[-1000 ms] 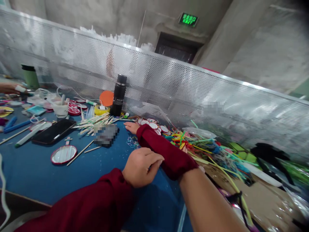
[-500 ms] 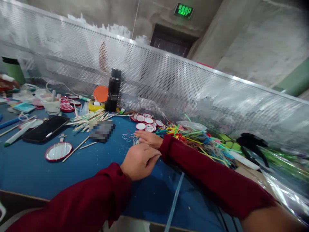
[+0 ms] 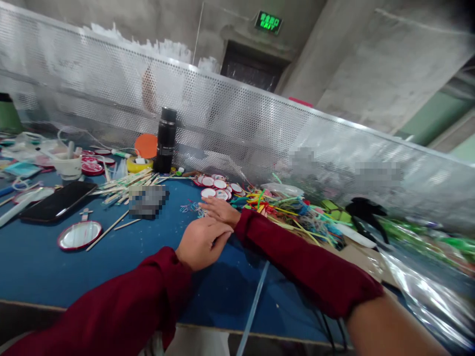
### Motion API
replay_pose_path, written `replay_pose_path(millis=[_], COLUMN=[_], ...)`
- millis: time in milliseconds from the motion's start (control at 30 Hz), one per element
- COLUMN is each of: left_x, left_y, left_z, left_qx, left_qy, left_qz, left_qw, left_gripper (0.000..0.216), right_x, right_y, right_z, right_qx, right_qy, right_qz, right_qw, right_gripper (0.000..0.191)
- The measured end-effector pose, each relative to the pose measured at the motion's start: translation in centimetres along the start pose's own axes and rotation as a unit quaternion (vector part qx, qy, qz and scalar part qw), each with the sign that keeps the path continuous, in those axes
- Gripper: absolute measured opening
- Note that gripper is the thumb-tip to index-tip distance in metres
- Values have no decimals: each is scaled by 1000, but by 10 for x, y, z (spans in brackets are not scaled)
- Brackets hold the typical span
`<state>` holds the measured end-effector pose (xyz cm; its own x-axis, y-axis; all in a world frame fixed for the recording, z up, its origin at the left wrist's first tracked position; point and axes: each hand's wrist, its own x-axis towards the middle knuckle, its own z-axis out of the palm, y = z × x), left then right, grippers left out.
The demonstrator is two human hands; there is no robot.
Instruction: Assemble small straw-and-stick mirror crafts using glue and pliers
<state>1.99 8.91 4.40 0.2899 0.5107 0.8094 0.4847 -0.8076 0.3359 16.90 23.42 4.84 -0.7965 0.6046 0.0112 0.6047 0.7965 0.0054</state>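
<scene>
My left hand (image 3: 202, 241) hovers just above the blue table (image 3: 44, 262), fingers curled loosely together, with nothing visible in them. My right hand (image 3: 219, 209) lies flat on the table just beyond it, fingers stretched toward a small heap of coloured rubber bands (image 3: 193, 208). Both arms wear dark red sleeves. Just past the right hand lie several round red-rimmed white discs (image 3: 217, 185), and to its right a tangle of coloured straws and strips (image 3: 293, 212).
A perforated metal screen (image 3: 230, 118) runs along the table's far edge. A black bottle (image 3: 165, 140), yellow tape roll (image 3: 136, 164), wooden sticks (image 3: 126, 183), a black phone (image 3: 55, 201), a round mirror (image 3: 79, 235) and a white cup (image 3: 69, 165) lie at left. Clear plastic bags (image 3: 419, 267) lie at right.
My right hand has drawn back from the discs toward me and now lies flat beside the left hand. The view has shifted rightward. My left hand has stayed where it was.
</scene>
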Motion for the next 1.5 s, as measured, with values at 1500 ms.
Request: replay_pose_path(millis=[1500], left_x=[3], left_y=[-5], left_z=[-6], left_qx=[125], left_qy=[-241], left_qz=[-138], left_qw=[952], left_gripper=[29], right_x=[-56], right_y=[17], right_z=[-13], right_qx=[-45], right_qy=[-58], right_qz=[168], right_qw=[983], right_gripper=[26])
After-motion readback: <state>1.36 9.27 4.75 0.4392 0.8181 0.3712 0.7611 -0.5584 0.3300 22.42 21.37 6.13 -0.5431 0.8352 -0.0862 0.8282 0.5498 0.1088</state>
